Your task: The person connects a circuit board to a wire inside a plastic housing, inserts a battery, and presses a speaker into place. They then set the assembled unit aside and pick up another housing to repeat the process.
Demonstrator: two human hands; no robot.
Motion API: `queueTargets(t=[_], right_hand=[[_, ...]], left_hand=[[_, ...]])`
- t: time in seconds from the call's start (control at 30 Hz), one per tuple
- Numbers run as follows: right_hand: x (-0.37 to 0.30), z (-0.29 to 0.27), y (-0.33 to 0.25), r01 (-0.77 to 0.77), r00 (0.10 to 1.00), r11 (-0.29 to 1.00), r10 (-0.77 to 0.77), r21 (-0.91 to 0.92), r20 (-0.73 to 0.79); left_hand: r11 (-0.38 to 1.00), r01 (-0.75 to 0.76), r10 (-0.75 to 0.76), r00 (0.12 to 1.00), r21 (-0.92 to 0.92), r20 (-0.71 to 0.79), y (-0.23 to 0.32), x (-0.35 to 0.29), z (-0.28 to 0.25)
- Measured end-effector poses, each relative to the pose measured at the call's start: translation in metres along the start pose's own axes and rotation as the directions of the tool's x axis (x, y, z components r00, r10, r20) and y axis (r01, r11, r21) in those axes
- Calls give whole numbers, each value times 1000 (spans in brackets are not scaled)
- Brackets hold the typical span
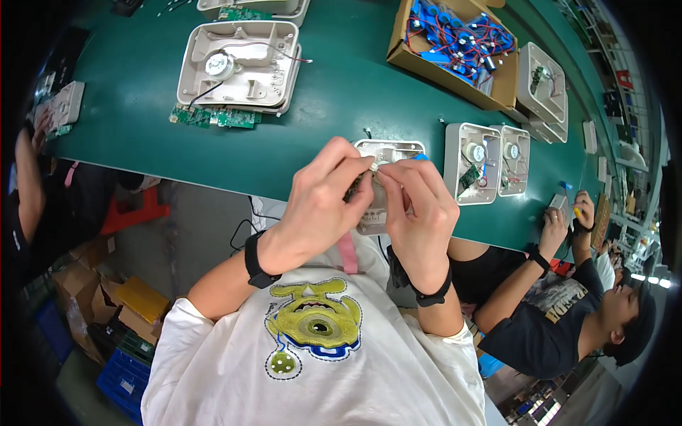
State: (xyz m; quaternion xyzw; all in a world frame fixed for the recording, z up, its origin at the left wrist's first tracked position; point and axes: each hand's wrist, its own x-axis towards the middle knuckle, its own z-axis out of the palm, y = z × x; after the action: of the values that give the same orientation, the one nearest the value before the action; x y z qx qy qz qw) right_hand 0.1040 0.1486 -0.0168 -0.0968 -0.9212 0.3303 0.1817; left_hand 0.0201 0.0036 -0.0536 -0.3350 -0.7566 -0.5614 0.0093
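Observation:
A small white plug connector sits between the fingertips of both hands. My right hand is closed in a pinch on it. My left hand is also closed, with thumb and forefinger at the connector. Partly hidden under its fingers is a dark green piece that looks like a circuit board. Behind and below the hands, at the table's near edge, lies a white plastic housing. A bit of blue shows at its far right corner. My fingers cover most of its inside.
Two white housings with round speakers lie to the right. A cardboard box of blue wired cells stands behind them. Stacked housings rest on green circuit boards at left. Co-workers sit at both sides; one's hand is on the right.

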Motion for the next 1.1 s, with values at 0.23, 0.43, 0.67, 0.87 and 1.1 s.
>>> queueTargets(t=[0.23, 0.43, 0.67, 0.87, 1.1], right_hand=[[-31, -20, -32, -67, 992, 962, 92, -266, 82], [-46, 23, -24, -186, 982, 947, 190, -261, -8], [-48, 19, -11, -224, 974, 954, 226, -199, -13], [-56, 6, -4, -190, 982, 972, 184, -136, -51], [-70, 4, -2, -228, 972, 972, 224, -49, -75]], left_hand=[[949, 308, -300, 949, -73, 100, 21, 0, -14], [956, 282, -249, 924, -79, 290, 29, -8, -16], [984, 166, -144, 959, -70, 245, 7, -9, -28], [952, 266, -213, 930, -150, 301, 12, -5, -23], [977, 173, -116, 925, -128, 362, 3, -3, -25]])
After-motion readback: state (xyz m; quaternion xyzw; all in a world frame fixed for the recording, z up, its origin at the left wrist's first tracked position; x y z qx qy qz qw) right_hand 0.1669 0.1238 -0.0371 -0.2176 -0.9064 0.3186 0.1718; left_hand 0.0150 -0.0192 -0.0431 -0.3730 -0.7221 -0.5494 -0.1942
